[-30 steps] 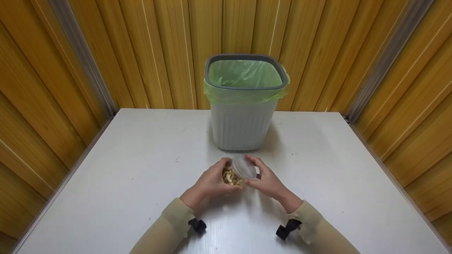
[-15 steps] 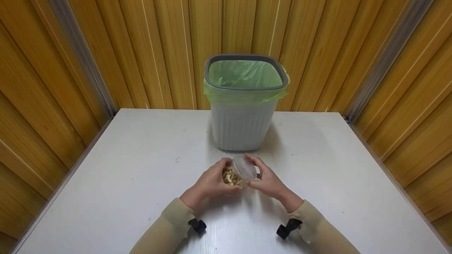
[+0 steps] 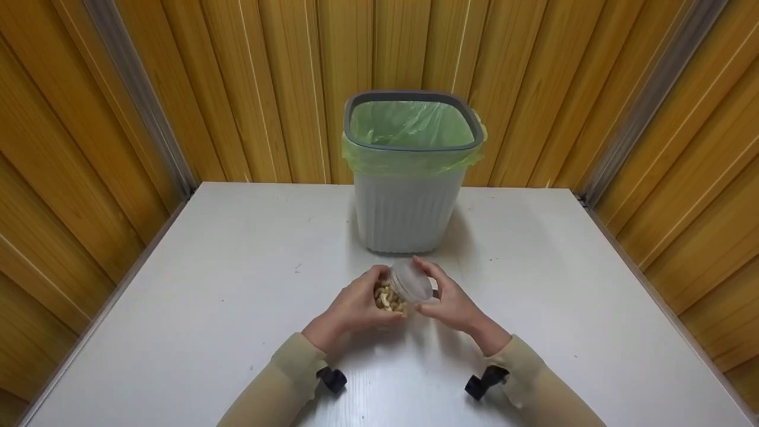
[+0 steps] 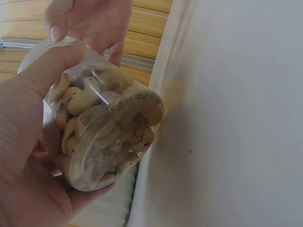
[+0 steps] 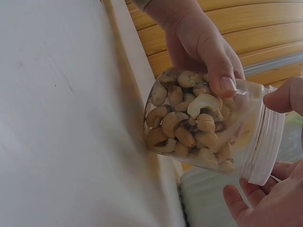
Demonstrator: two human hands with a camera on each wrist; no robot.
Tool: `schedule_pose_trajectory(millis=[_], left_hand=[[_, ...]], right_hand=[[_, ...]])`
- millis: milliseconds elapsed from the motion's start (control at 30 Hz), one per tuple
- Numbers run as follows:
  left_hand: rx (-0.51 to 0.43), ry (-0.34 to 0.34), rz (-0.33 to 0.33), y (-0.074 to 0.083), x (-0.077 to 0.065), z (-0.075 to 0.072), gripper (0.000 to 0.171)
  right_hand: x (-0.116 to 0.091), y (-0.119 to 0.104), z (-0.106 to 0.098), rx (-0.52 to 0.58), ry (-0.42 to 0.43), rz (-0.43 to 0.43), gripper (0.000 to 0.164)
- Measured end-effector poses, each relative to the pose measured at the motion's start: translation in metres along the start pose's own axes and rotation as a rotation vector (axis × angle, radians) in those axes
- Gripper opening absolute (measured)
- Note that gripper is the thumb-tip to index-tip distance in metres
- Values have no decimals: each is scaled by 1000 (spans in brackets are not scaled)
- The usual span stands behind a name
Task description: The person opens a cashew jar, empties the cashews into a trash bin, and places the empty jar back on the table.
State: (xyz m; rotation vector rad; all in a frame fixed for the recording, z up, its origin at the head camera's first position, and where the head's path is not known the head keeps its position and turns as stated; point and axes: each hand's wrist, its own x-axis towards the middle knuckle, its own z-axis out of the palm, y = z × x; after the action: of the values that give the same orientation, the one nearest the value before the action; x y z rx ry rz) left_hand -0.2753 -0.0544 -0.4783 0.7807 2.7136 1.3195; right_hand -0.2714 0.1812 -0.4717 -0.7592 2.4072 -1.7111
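Note:
A clear plastic jar of cashew nuts tilts in front of me, its lidded end up and to the right. My left hand wraps round the jar's body, thumb along the near side. On the jar's mouth sits a translucent white screw lid. My right hand holds this lid by its edge, thumb on the near side and fingers at the far side. In the left wrist view, the nuts show through the wall and base, with the left fingers partly hidden behind the jar.
A light grey bin with a dark rim and green liner bag stands just beyond my hands on the white table. Wood-patterned panels enclose the table at the back and both sides.
My right fingers shift slightly along the lid's edge, and the lid moves a touch with them. The left hand and the jar stay in place.

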Motion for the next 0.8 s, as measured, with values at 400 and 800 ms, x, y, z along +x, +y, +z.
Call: schedule_pose_trajectory(millis=[400, 800], left_hand=[[-12, 0, -7, 1, 1, 0, 85], [-10, 11, -9, 0, 0, -1, 84]], right_hand=[[0, -2, -3, 4, 12, -16, 84], [-1, -5, -8, -34, 23, 10, 87]])
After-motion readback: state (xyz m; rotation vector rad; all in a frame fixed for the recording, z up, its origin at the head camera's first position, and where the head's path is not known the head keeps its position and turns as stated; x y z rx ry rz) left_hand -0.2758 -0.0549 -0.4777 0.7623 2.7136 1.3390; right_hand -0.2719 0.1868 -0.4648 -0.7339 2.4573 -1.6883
